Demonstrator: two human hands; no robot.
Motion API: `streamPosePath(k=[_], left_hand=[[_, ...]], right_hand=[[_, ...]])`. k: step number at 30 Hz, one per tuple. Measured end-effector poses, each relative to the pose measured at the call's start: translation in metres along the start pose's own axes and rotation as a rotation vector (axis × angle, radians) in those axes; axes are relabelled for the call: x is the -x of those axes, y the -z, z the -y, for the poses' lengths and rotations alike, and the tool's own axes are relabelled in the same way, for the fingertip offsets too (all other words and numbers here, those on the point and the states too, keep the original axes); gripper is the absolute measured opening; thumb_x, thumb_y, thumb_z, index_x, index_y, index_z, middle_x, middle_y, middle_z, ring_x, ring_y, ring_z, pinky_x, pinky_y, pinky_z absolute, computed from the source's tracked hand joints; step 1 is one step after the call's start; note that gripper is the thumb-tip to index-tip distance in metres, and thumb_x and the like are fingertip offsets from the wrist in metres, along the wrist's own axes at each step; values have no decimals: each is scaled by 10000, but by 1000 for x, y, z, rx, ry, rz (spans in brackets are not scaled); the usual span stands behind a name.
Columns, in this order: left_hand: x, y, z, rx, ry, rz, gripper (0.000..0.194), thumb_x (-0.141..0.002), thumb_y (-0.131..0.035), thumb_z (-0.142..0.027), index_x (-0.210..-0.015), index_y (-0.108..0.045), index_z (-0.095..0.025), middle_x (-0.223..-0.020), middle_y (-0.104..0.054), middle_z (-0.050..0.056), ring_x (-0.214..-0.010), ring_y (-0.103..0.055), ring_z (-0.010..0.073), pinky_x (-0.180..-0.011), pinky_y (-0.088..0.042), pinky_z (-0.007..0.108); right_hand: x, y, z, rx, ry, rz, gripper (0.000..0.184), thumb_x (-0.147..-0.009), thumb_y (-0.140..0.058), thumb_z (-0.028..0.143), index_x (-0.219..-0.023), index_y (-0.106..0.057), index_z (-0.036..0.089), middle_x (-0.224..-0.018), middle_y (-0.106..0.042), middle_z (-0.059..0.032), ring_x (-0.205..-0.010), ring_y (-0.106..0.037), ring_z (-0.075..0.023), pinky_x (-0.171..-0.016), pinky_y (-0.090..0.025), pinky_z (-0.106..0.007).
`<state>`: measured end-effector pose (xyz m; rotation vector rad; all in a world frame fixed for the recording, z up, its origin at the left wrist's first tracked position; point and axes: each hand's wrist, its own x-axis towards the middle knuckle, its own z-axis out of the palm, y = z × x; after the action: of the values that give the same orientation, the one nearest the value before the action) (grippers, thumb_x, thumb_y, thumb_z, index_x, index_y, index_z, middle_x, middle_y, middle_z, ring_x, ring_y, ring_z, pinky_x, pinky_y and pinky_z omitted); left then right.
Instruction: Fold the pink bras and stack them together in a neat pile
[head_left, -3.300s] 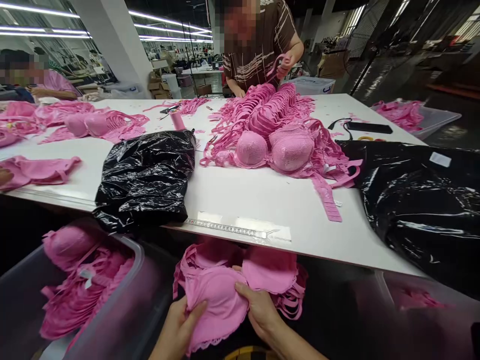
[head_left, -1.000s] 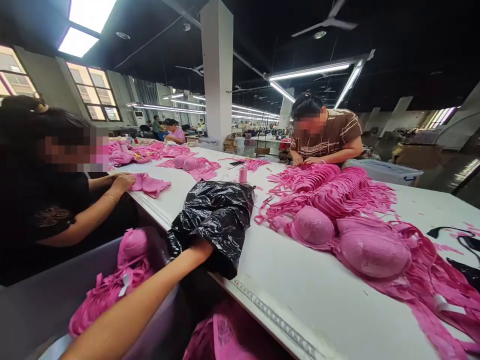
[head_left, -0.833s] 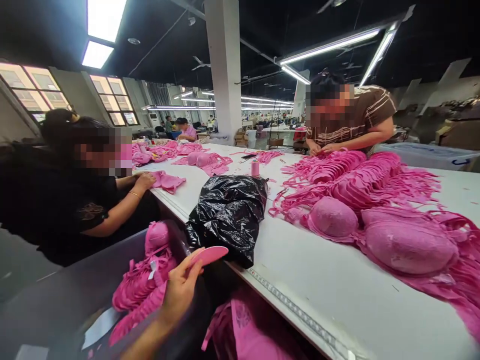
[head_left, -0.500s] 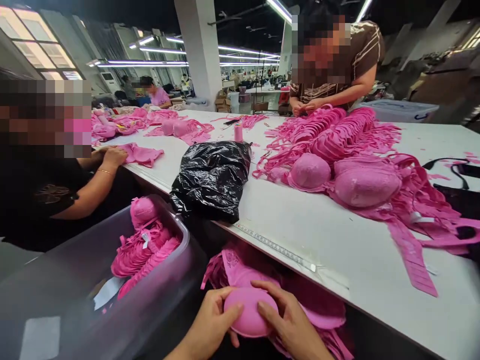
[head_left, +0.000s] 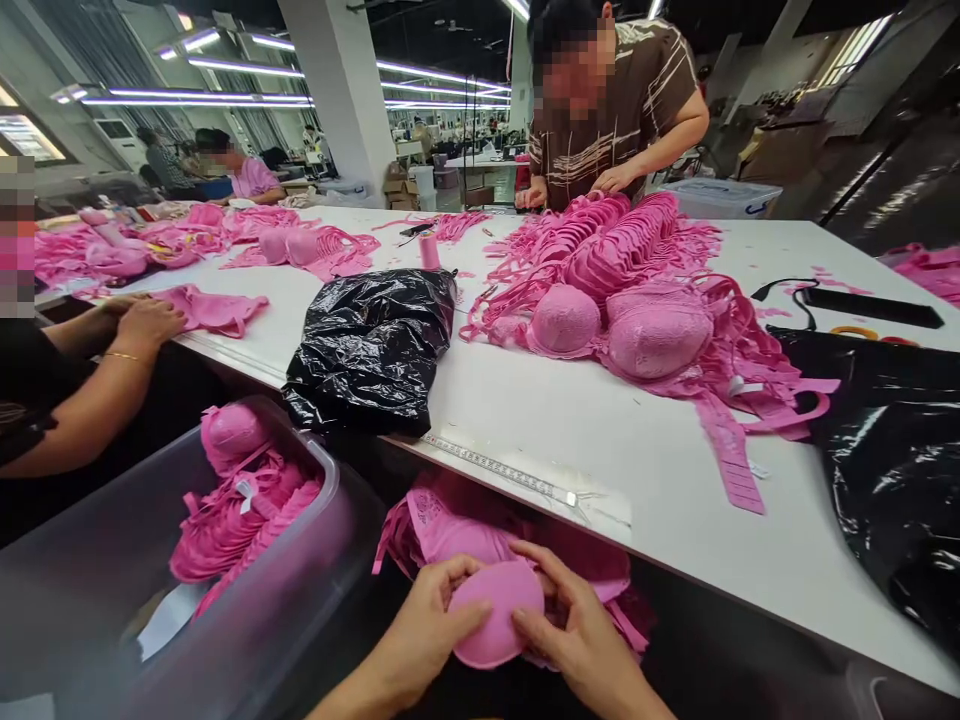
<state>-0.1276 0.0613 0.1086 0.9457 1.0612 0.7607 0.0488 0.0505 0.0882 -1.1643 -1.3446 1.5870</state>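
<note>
Between my two hands is a smooth pink bra cup (head_left: 501, 618), held low in front of me just off the table's edge. My left hand (head_left: 431, 622) grips its left side, thumb on the face and fingers behind. On the right side my right hand (head_left: 571, 625) pinches it the same way. Right behind the cup, more pink bras (head_left: 461, 530) with lace and straps hang or lie below the tabletop; what supports them is hidden. Whether the cup is joined to those bras cannot be seen.
On the white table (head_left: 525, 420) lie a black plastic bag (head_left: 375, 350), a long row of pink bras (head_left: 622, 270) and a tape measure (head_left: 502, 470) along the edge. A grey plastic bin (head_left: 330, 470) with bras stands left. Another black bag (head_left: 900, 470) drapes right. Co-workers stand left and across.
My view has swung right, bringing the right-hand black bag into sight. The cup is tilted slightly differently in my hands. The co-worker across has moved their hands apart.
</note>
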Motion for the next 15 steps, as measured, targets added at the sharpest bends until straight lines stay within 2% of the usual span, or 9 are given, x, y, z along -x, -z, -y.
streamPosePath(k=[2, 4, 7, 9, 12, 15], left_hand=[[-3, -6, 4, 64, -17, -60, 266, -670, -704, -314, -838, -608, -132, -819, -600, 42, -786, -536, 168, -719, -441, 261], [-5, -11, 7, 90, -24, -65, 268, -674, -699, -328, -827, -581, -141, -802, -587, 32, -754, -529, 154, -691, -441, 250], [-7, -13, 8, -63, -38, -45, 259, -699, -678, -364, -734, -553, -140, -713, -553, 11, -649, -510, 117, -584, -430, 204], [-9, -11, 6, -202, -9, -28, 289, -716, -654, -402, -685, -526, -146, -615, -514, -14, -504, -468, 83, -442, -381, 172], [-11, -11, 6, -308, 66, -32, 325, -721, -628, -439, -645, -464, -169, -483, -450, -54, -327, -393, 62, -298, -271, 163], [-11, -12, 11, -291, 64, -49, 330, -728, -622, -424, -630, -421, -181, -474, -433, -66, -331, -422, 66, -314, -334, 165]], right_hand=[[1, -2, -5, -67, 14, -15, 511, -779, -601, 462, -1200, -522, 183, -902, -634, -65, -785, -595, -185, -700, -496, -281], [2, -3, -9, -65, 42, -43, 413, -805, -556, 489, -1061, -603, 169, -870, -623, -60, -775, -579, -181, -689, -485, -269], [5, -1, -11, -40, 46, -26, 413, -824, -497, 534, -895, -645, 156, -736, -588, -26, -683, -546, -159, -614, -464, -246], [6, 1, -11, -17, 37, 1, 411, -818, -503, 538, -824, -646, 152, -683, -559, -8, -640, -525, -144, -588, -452, -236], [7, 3, -9, -3, 28, -19, 364, -815, -535, 494, -882, -643, 154, -759, -595, -28, -708, -560, -163, -641, -468, -250], [7, 5, -4, 22, 36, -76, 340, -815, -552, 442, -996, -635, 167, -883, -638, -62, -804, -590, -196, -706, -478, -274]])
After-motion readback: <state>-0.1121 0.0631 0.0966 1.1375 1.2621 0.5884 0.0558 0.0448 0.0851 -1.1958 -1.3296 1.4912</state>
